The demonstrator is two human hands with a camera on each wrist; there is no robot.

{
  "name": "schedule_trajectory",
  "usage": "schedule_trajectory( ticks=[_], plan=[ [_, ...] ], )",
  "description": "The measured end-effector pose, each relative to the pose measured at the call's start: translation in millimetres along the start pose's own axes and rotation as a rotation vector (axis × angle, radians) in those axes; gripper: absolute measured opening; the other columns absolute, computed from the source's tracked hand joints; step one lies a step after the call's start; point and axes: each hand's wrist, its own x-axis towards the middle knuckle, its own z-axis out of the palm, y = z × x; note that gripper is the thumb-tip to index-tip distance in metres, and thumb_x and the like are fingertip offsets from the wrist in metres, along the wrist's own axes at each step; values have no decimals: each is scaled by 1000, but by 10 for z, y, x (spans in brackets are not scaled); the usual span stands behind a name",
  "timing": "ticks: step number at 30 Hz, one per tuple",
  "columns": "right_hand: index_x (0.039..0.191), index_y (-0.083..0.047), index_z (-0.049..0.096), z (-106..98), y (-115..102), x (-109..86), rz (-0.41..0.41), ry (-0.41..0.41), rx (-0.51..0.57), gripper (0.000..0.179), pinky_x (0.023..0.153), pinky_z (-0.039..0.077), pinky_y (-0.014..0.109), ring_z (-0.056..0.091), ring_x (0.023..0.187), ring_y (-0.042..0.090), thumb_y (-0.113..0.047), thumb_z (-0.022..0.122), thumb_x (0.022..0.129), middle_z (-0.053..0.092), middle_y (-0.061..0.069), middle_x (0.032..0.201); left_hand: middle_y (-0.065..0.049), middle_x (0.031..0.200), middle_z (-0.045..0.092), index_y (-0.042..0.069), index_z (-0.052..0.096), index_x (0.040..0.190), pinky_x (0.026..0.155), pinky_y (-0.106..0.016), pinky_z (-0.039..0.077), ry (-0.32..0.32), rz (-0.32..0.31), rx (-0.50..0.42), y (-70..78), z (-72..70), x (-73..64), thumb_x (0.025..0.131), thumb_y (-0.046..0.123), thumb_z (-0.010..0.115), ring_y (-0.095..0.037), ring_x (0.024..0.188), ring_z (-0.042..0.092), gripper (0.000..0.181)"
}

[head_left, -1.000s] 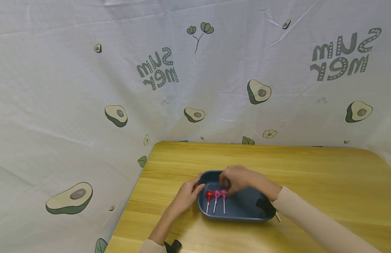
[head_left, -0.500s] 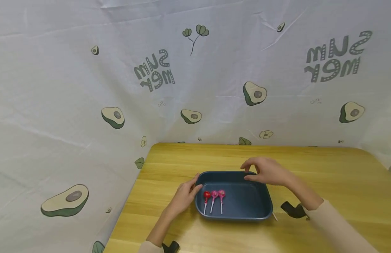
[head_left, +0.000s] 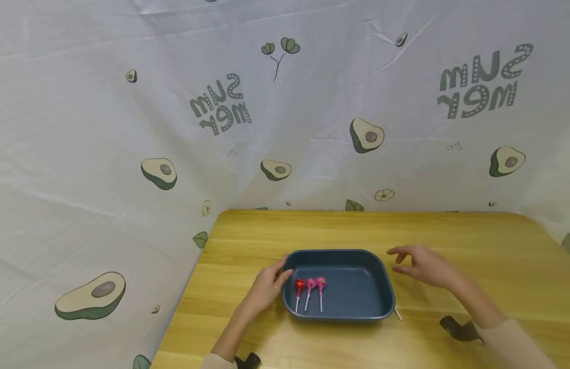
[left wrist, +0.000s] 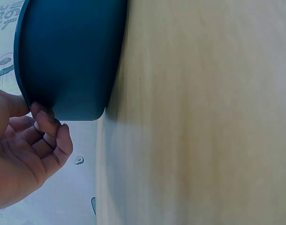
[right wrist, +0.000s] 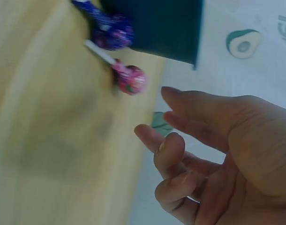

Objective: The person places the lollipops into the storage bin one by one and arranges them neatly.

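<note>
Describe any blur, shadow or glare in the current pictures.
Head view: the table pales near the bottom edge; left wrist view: a dark shadow runs along the base of the tray, and the wood grain looks smeared; right wrist view: the pink lollipop and blue lollipop look soft, the right hand crisper.

Left hand and right hand were bare. Left sleeve and right sleeve were plain cream, both ending short of the wrist. Left black fitting and right black fitting were bent, blunt-ended, set beside the sleeves.
</note>
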Motion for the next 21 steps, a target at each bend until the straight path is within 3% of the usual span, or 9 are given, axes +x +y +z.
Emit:
schedule_trajectory(
  ticks=[6, 16, 21],
  plan=[
    [134, 7, 61, 250, 140, 52, -34, -43, 86, 46, 55, 41, 21, 45, 62, 0, -14, 74, 95, 69, 1, 90, 3, 73, 41, -6, 44, 153, 57, -19, 35, -2, 1, -2, -21, 3, 1, 107, 23, 58, -4, 64, 39, 56],
    [112, 2, 72, 367, 141, 167, -59, -8, 51, 21, 65, 47, 23, 55, 79, 3, -5, 73, 92, 70, 0, 90, 4, 72, 41, -7, 44, 152, 56, -17, 34, -1, 25, 0, -34, -5, -9, 107, 21, 58, -2, 63, 38, 55],
    [104, -5, 75, 329, 153, 165, -27, 7, 36, 12, 66, 48, 23, 55, 78, 2, -9, 75, 93, 69, -4, 87, 5, 72, 41, -8, 44, 152, 56, -17, 35, 1, 31, 1, -30, -1, -17, 107, 22, 58, -2, 63, 39, 55]
  ],
)
